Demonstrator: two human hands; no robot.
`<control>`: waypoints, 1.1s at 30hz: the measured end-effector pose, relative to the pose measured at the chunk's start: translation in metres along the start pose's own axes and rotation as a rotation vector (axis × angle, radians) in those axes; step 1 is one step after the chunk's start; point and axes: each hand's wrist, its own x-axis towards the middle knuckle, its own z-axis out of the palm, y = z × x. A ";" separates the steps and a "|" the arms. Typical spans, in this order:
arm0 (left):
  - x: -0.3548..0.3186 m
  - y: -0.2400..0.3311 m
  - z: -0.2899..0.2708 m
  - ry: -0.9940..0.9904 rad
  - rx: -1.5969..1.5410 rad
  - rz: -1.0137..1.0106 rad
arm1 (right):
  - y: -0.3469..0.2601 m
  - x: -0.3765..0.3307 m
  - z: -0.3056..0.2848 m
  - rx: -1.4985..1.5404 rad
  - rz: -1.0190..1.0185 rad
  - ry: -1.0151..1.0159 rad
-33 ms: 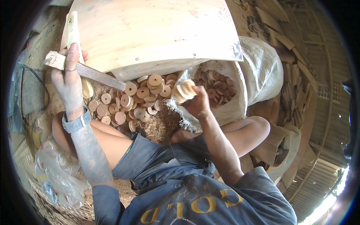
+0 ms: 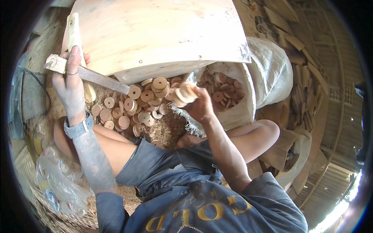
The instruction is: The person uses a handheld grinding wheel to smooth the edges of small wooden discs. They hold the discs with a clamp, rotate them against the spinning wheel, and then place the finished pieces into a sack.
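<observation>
My left hand (image 2: 71,83) is closed around a pale wooden stick (image 2: 73,33) and a flat grey bar (image 2: 104,80) with a pale wooden block at one end. The two pieces cross at my fingers, and the bar's far end reaches over the heap of discs. In my right hand (image 2: 201,105) is a short stack of round wooden discs (image 2: 184,94), blurred by motion. Below it and to its left lie many loose wooden discs (image 2: 134,92) with centre holes, on sawdust between the board and my crossed legs.
A large pale wooden board (image 2: 163,31) stands in front of me. To its right, a white woven sack (image 2: 270,73) lies with its mouth open and discs inside. Wooden offcuts (image 2: 307,93) are stacked at far right. A clear plastic bag (image 2: 64,182) lies at lower left.
My right hand has moved left and slightly toward me with the stack of discs. My left hand stays almost in place with the stick and bar.
</observation>
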 end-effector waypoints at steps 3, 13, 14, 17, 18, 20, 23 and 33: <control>0.001 0.001 0.001 0.006 0.018 -0.014 | 0.020 0.018 0.009 -0.505 -0.085 0.272; -0.001 0.003 0.002 0.006 0.009 -0.036 | -0.090 -0.027 -0.134 -1.596 0.278 0.654; -0.001 0.003 0.002 0.011 0.012 -0.025 | -0.099 -0.030 -0.149 -1.718 0.256 0.603; 0.001 0.003 0.002 0.006 0.014 -0.015 | -0.109 -0.028 -0.183 -2.045 0.275 0.496; 0.001 0.003 0.001 0.006 0.016 -0.016 | -0.108 -0.026 -0.189 -2.022 0.155 0.472; 0.001 0.003 0.001 0.003 0.016 -0.019 | -0.105 -0.025 -0.193 -1.975 0.061 0.508; 0.001 0.003 0.001 0.009 0.011 -0.016 | -0.105 -0.026 -0.181 -1.908 -0.319 0.739; 0.002 -0.002 0.000 0.026 -0.007 0.002 | -0.089 -0.026 -0.181 -2.287 -0.218 0.357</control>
